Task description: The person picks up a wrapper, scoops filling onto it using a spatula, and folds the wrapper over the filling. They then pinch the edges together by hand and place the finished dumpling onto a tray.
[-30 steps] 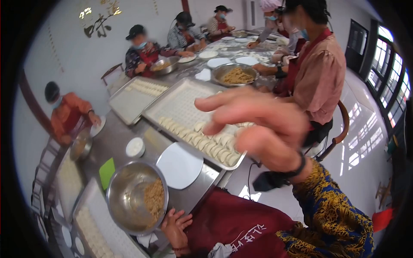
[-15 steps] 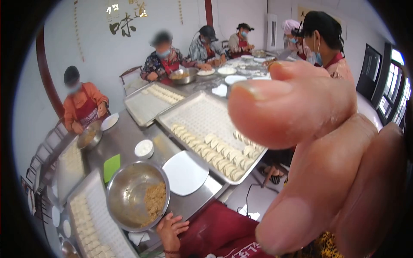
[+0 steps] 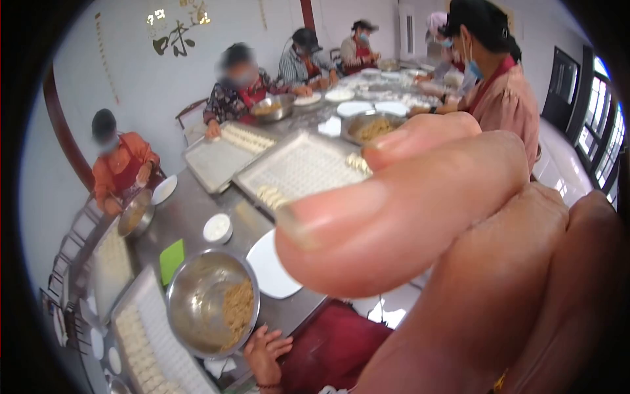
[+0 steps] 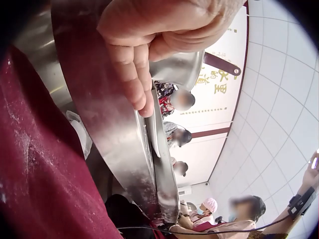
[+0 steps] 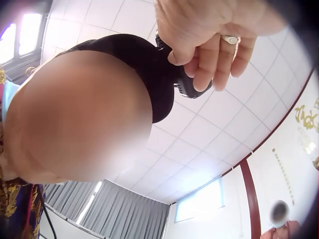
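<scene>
- Room: note the pale wall (image 3: 72,85) on the far left and the bare floor (image 3: 558,157) at the right.
- Table (image 3: 184,203): its near edge runs diagonally past your dark red apron (image 3: 335,335). Persons occupy the far side; a bare steel strip lies beside the tub.
- Trays: the near tray (image 3: 172,328) extends along your left; the middle tray (image 3: 298,167) is partly hidden behind your right hand; the far tray (image 3: 213,164) sits just beside it.
- Steel bowl (image 3: 197,282): near the table edge, filling heaped against its right wall.
- White board (image 3: 269,269): just right of the bowl.
- Right hand (image 5: 219,30): raised to your cap, fingers bent at the head-worn device (image 5: 185,88); you cannot tell whether they grip it.
- Left hand (image 3: 264,354): fingers extended and slightly spread at the table edge, beside the bowl, holding nothing.
- White tub (image 3: 218,228): beyond the bowl, well inside the edge.
</scene>
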Action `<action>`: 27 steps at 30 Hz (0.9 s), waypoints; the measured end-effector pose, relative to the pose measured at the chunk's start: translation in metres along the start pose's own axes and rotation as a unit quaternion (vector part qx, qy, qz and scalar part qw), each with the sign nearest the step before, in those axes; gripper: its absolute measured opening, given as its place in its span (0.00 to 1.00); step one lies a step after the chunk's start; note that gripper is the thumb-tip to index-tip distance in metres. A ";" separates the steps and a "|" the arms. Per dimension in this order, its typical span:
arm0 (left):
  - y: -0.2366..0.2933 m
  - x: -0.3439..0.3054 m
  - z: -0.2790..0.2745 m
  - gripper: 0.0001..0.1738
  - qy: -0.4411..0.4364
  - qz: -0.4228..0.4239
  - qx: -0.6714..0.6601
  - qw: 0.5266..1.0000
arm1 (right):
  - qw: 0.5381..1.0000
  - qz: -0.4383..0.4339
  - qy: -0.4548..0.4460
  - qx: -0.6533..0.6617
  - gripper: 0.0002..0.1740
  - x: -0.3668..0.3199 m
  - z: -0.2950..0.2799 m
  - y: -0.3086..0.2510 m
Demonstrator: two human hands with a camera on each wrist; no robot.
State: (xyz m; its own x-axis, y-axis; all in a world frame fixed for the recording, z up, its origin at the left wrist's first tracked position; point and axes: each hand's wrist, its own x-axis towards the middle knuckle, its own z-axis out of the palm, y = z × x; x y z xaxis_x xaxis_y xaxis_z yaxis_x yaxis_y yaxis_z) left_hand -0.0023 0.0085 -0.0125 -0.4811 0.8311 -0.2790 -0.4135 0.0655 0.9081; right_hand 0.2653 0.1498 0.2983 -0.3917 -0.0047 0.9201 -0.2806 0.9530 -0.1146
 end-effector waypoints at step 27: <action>0.027 -0.010 0.019 0.32 0.019 -0.050 0.036 0.998 | 0.809 0.552 0.143 -0.144 0.15 -0.251 0.020 0.163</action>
State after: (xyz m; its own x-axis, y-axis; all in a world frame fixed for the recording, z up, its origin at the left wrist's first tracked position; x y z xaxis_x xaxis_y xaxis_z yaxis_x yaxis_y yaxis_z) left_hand 0.0063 0.0126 0.0204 -0.4701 0.7964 -0.3805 -0.4054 0.1881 0.8946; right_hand 0.3005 0.3001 0.0411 -0.0347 0.9286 0.3695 0.3335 0.3593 -0.8716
